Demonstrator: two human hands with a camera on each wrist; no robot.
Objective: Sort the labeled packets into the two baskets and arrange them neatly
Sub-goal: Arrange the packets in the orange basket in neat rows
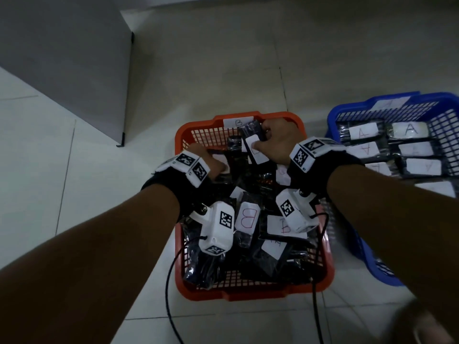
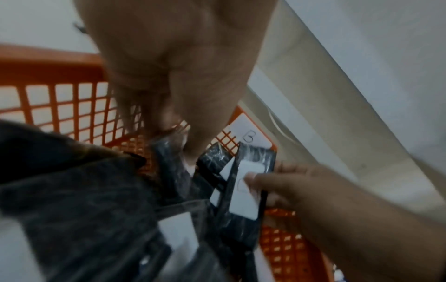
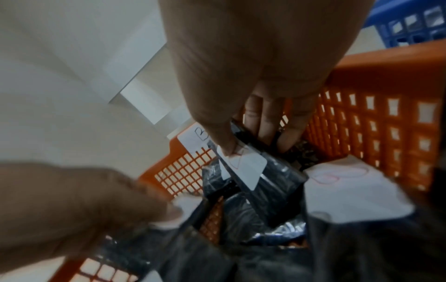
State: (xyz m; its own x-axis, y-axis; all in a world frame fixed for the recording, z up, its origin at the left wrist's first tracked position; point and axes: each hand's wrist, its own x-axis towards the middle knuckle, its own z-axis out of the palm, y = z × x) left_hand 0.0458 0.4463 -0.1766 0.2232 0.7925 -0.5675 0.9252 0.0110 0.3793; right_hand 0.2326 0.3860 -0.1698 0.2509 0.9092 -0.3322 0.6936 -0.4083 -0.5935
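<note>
An orange basket (image 1: pixel 248 294) tagged "B" (image 1: pixel 238 122) holds a loose heap of black packets with white labels, some marked B. Both hands reach into its far half. My right hand (image 1: pixel 258 142) pinches one black packet (image 1: pixel 250 130) tilted up near the back wall, thumb on its white label (image 3: pixel 251 167), fingers behind it. My left hand (image 1: pixel 221 167) grips another black packet (image 2: pixel 169 167) at the basket's left side, thumb on its label. To the right, the blue basket (image 1: pixel 347 105) holds packets marked A (image 1: pixel 411 129), laid in flat rows.
A grey cabinet (image 1: pixel 74 58) stands on the pale tiled floor at the back left. Black cables (image 1: pixel 171 294) run from the wrist cameras across the orange basket's front rim. The two baskets sit close together, with bare floor behind them.
</note>
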